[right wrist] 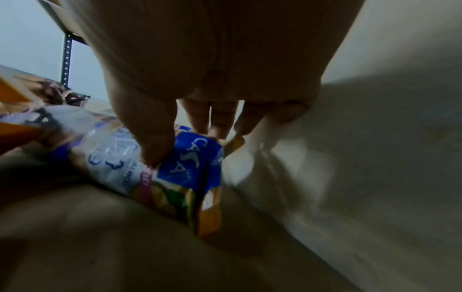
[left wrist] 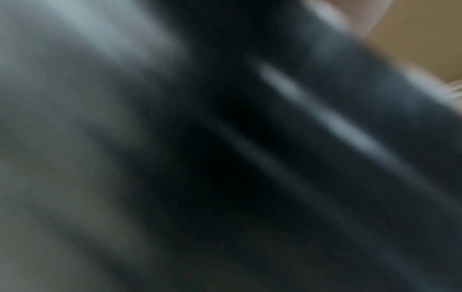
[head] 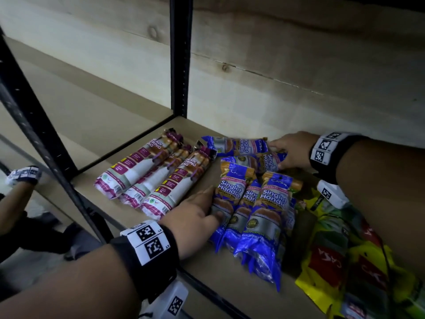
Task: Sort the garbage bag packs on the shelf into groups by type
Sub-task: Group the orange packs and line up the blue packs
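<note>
Three purple draw-string packs (head: 151,173) lie side by side on the left of the wooden shelf (head: 230,279). Several blue singlet-handle packs (head: 253,210) lie in the middle, with two more behind them. My left hand (head: 195,212) lies flat with straight fingers against the left side of the front blue group. My right hand (head: 289,150) reaches to the back and pinches the end of a blue pack (right wrist: 190,164) between thumb (right wrist: 152,142) and fingers. The left wrist view is dark blur.
Yellow and red packs (head: 340,254) are piled at the right, partly under my right forearm. A black upright post (head: 180,56) stands behind the purple packs, another post (head: 39,125) at the front left. A wooden wall (head: 299,77) backs the shelf.
</note>
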